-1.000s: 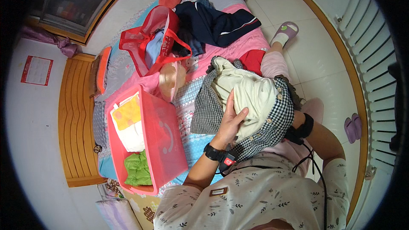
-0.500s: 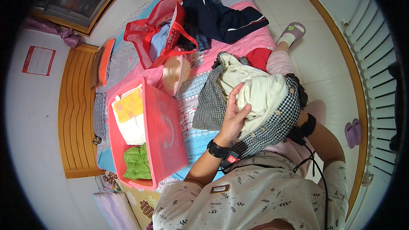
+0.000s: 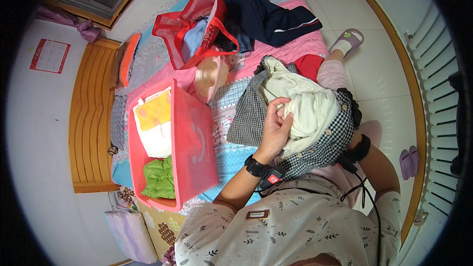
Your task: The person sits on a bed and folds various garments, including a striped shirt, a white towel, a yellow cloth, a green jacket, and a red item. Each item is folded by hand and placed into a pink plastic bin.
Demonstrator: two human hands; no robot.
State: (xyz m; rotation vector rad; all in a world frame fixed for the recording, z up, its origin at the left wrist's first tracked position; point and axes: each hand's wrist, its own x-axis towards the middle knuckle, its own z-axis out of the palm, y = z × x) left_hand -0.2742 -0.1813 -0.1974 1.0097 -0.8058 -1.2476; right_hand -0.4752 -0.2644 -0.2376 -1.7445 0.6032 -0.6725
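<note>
A black-and-white checked garment [image 3: 246, 113] with buttons and a cream lining [image 3: 308, 113] lies bunched across my lap, its inside turned up. My left hand [image 3: 277, 128] is on the lining, fingers curled and thumb close to the index finger, with a fold of cream cloth between them. My right arm reaches along the garment's right side; the cloth covers the fingers of that hand, and only the banded wrist shows.
Left of me a pink plastic bin [image 3: 194, 152] holds white-and-yellow cloth and a green garment [image 3: 158, 177]. Beyond it on the bed are a straw-coloured hat [image 3: 209, 76], a red mesh bag [image 3: 170, 32] and a navy garment [image 3: 276, 19]. A radiator [image 3: 436, 108] lines the right wall.
The fingers of my left hand have gone from stretched out to curled on the lining. The lining beside it is bunched differently. The whole view has shifted slightly.
</note>
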